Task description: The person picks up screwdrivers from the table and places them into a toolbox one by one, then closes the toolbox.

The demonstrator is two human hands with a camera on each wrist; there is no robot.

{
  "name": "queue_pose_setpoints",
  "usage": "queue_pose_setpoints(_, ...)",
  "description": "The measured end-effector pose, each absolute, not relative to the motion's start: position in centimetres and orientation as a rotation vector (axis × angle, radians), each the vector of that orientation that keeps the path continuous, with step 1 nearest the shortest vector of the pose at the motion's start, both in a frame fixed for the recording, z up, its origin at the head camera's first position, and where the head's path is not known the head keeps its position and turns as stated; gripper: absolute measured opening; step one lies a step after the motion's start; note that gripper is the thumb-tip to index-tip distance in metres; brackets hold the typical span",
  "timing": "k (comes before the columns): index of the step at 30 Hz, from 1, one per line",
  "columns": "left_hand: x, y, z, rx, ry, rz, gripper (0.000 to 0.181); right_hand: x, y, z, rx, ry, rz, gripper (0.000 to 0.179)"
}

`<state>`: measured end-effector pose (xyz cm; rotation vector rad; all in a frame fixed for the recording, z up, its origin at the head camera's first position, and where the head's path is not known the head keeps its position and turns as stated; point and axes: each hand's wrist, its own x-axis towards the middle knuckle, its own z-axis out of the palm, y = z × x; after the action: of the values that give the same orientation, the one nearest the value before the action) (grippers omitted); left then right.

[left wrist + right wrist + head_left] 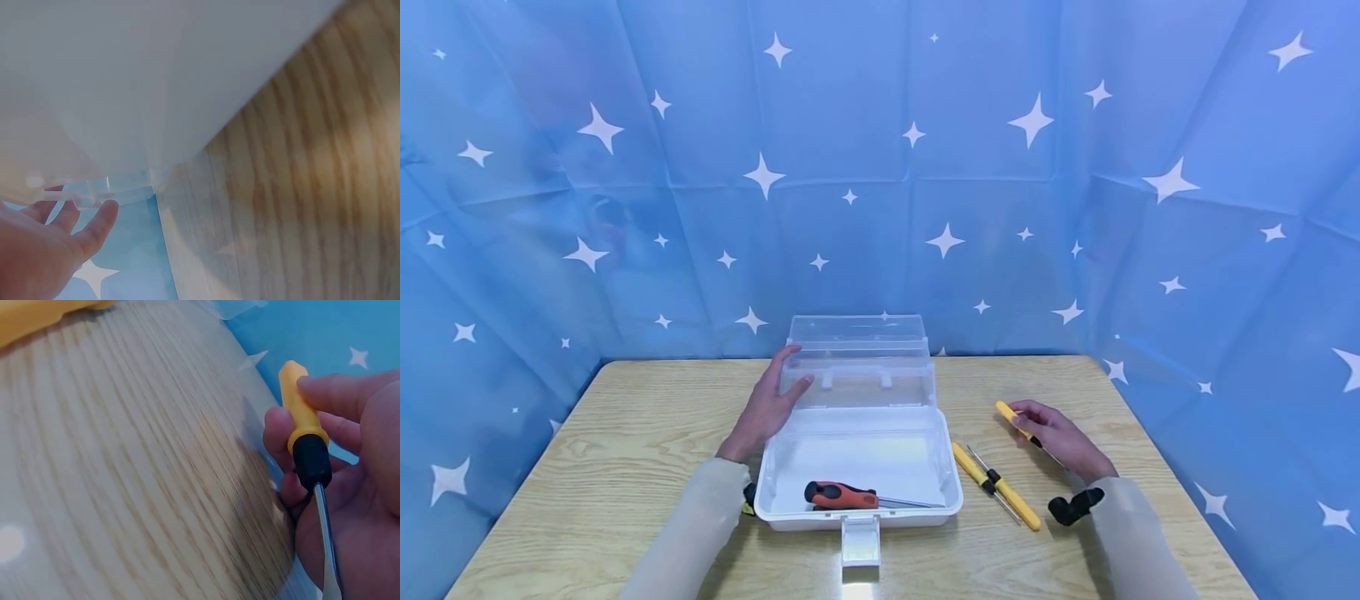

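A white toolbox (859,525) with its clear lid (857,350) raised stands in the middle of the table. My left hand (769,408) grips the lid's left edge, thumb on the near face; the left wrist view shows its fingers (94,230) around the clear plastic. Inside the box lies a red-and-black screwdriver (846,496), handle to the left. To the right of the box, my right hand (1060,437) pinches the yellow handle of a screwdriver (303,415) between thumb and fingers, its metal shaft pointing back along the palm.
Two more yellow-handled screwdrivers (973,468) (1018,506) lie side by side on the wooden table (625,450), right of the box. The box's white latch (860,542) hangs down in front. A blue curtain with white stars (880,167) surrounds the table's back and sides.
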<state>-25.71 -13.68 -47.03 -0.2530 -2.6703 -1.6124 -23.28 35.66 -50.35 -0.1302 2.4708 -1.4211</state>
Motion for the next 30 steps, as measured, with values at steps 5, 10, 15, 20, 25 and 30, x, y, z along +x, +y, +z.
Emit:
queue_pose_setpoints(5, -25.7, -13.8, -46.9, -0.257, -2.665, -1.614, 0.065, -23.5, 35.3, -50.3, -0.117, 2.490, -1.419, 0.044)
queue_pose_setpoints(10, -25.7, -13.9, -46.9, -0.255, -2.660, -1.611, 0.065, -23.6, 34.8, -49.9, -0.136, 2.491, -1.439, 0.044)
queue_pose_setpoints(15, -25.8, -13.9, -47.0, -0.253, -2.662, -1.622, 0.066, -23.6, 34.6, -49.8, -0.134, 2.485, -1.452, 0.042)
queue_pose_setpoints(20, -25.8, -13.8, -47.1, -0.261, -2.660, -1.625, 0.066, -23.7, 34.5, -49.7, -0.105, 2.516, -1.412, 0.040)
queue_pose_setpoints(25, -25.8, -13.7, -47.1, -0.260, -2.667, -1.607, 0.068, -23.7, 34.3, -49.3, -0.076, 2.539, -1.412, 0.043)
queue_pose_setpoints(30, -25.9, -13.6, -47.3, -0.285, -2.654, -1.589, 0.065, -23.8, 34.4, -49.1, -0.097, 2.565, -1.429, 0.044)
